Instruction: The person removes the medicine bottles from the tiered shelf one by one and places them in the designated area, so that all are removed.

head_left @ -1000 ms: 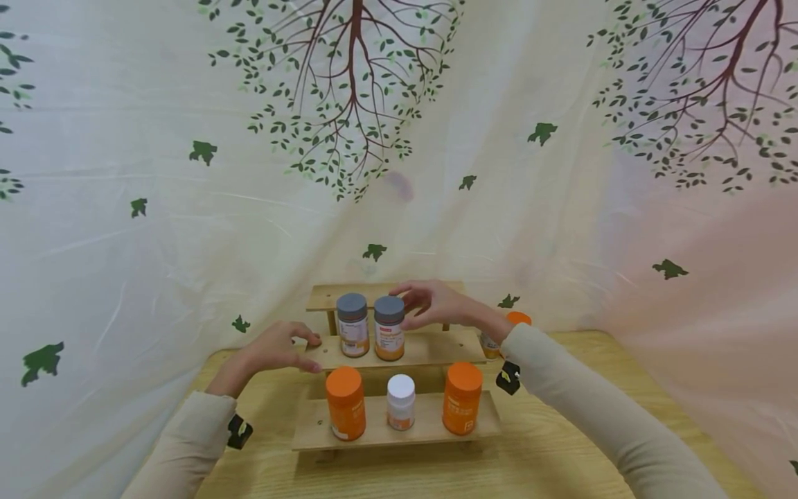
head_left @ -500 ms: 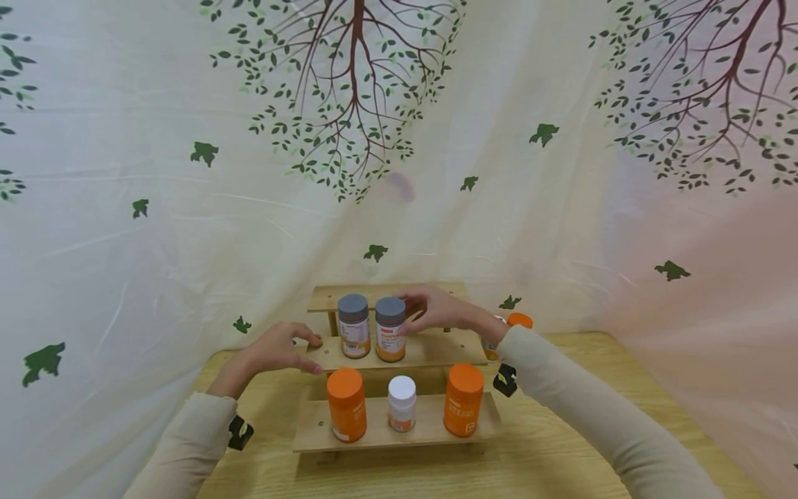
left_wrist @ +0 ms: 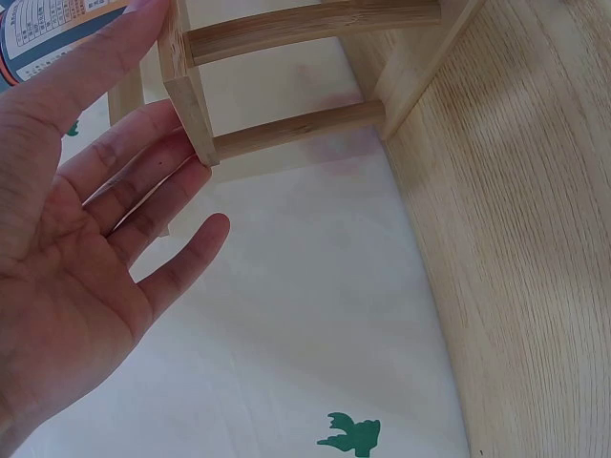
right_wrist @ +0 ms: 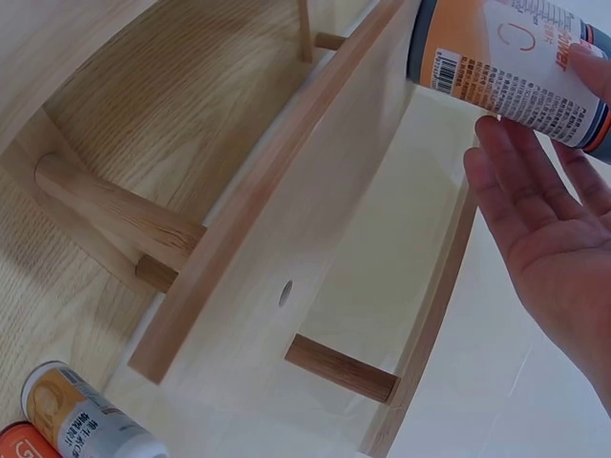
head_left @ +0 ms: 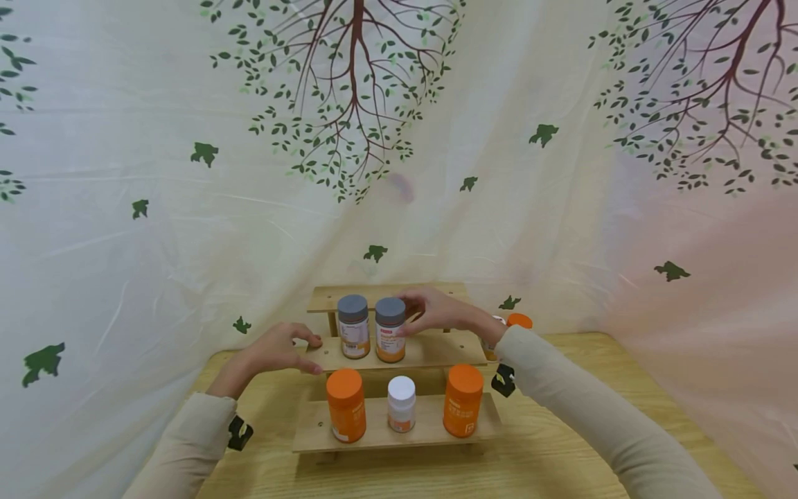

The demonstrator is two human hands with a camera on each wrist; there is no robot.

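A three-step wooden rack (head_left: 430, 350) stands on a wooden table. Two grey-lidded bottles share its middle step: the left one (head_left: 353, 326) and the right one (head_left: 390, 329). My right hand (head_left: 430, 310) is beside the right bottle, its straight fingers touching that bottle's side (right_wrist: 506, 57); the right hand (right_wrist: 544, 219) shows a flat palm. At the left end of the middle step rests my left hand (head_left: 277, 346). The left hand (left_wrist: 124, 219) lies spread, fingertips against the rack's end post (left_wrist: 191, 105), thumb beside a bottle label (left_wrist: 48, 29).
The lowest step holds an orange bottle (head_left: 346, 405), a small white-lidded bottle (head_left: 401, 403) and another orange bottle (head_left: 463, 400). Behind my right sleeve, on the table (head_left: 561, 450), stand an orange-lidded bottle (head_left: 519, 320) and another bottle (right_wrist: 81, 420). A tree-printed cloth (head_left: 399, 138) hangs close behind.
My right hand has come down from over the right grey lid to the bottle's side. The left hand and the bottles have stayed put.
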